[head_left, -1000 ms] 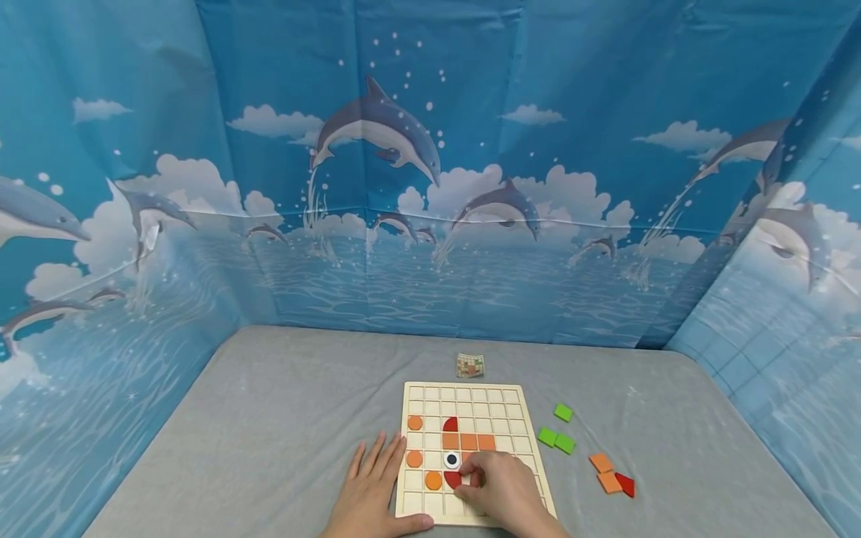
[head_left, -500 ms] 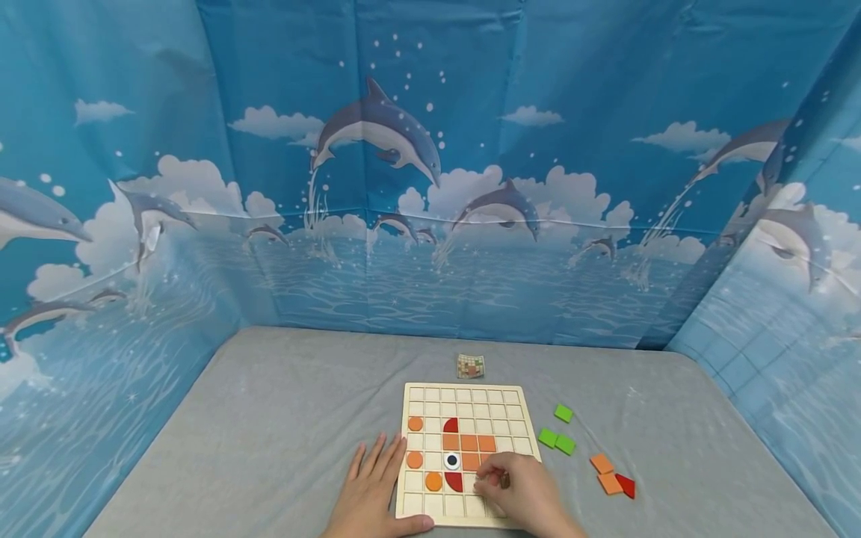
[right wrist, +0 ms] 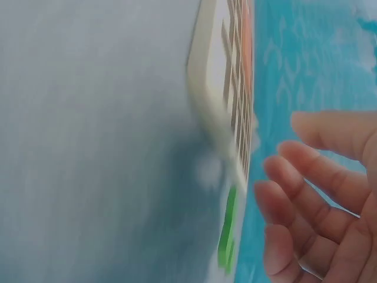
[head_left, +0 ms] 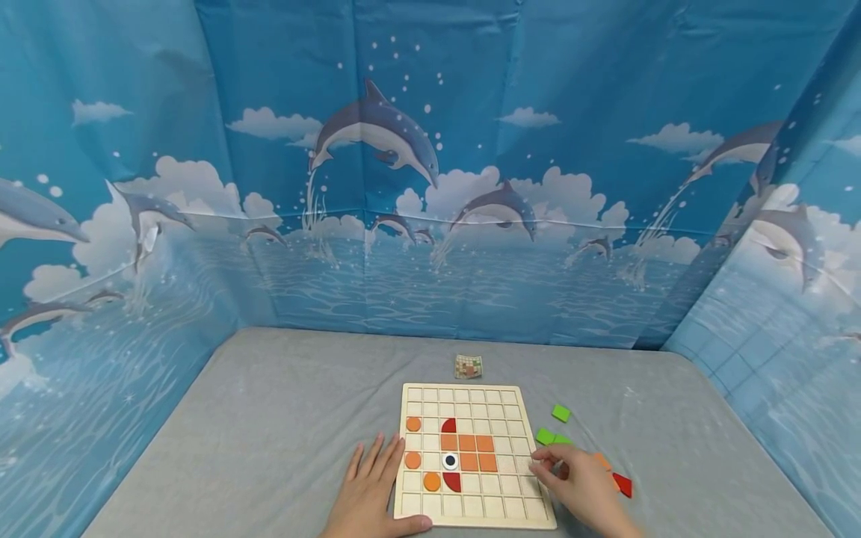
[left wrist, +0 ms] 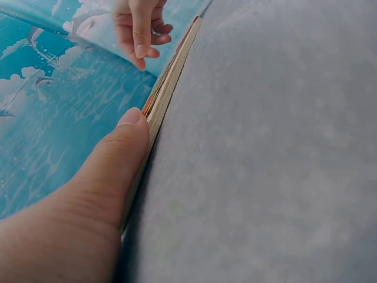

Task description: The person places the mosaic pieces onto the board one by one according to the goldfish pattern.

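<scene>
A wooden grid board [head_left: 484, 508] lies in the middle of the grey surface. My left hand [head_left: 373, 489] is spread along the board's left side, and its thumb [left wrist: 115, 162] touches the near edge in the left wrist view. Over the right edge hovers my right hand [head_left: 581, 482], its fingers [right wrist: 315, 209] loosely bent and holding nothing in the right wrist view. On the board are orange squares [head_left: 467, 443], orange discs [head_left: 432, 482], red quarter-round pieces [head_left: 452, 482] and a white disc with a black centre [head_left: 450, 461]. My right hand partly covers the loose orange tiles [head_left: 602, 461].
Green square tiles [head_left: 561, 412] lie right of the board, with a red piece [head_left: 622, 485] farther right. A small patterned card [head_left: 468, 366] sits behind the board. Blue dolphin-print curtains [head_left: 430, 284] enclose the back and sides.
My right hand has moved right, from over the board's red and orange pieces to its right edge, uncovering the lower orange squares. My left hand has stayed in place.
</scene>
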`<state>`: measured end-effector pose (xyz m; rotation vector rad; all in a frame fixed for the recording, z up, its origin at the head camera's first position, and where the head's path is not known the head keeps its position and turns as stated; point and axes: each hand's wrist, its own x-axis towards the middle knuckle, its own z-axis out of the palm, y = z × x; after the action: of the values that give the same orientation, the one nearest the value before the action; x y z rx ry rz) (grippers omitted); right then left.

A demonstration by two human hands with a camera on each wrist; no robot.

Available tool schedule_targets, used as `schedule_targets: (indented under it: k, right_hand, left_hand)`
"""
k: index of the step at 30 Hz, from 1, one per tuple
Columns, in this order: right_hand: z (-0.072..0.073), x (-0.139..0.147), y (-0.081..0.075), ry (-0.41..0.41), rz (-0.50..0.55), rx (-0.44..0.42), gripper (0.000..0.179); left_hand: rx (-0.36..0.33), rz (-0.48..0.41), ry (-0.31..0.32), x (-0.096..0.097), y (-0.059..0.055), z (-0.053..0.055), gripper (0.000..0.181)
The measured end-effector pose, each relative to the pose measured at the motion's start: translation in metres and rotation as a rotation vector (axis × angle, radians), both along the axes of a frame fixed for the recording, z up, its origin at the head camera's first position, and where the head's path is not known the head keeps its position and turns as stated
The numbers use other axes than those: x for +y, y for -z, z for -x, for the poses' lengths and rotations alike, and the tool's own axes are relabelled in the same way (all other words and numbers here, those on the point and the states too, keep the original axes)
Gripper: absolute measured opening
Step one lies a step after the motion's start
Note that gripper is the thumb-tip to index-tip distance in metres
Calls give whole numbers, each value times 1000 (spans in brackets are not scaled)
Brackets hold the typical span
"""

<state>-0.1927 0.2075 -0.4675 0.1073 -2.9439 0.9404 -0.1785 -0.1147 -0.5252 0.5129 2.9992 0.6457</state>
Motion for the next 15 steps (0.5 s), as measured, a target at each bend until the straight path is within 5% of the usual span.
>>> schedule_targets:
  k: [15]
  right_hand:
    - [7, 62, 6, 181, -29, 6, 26]
  left_hand:
    - [8, -11, 4, -1, 2, 0, 115]
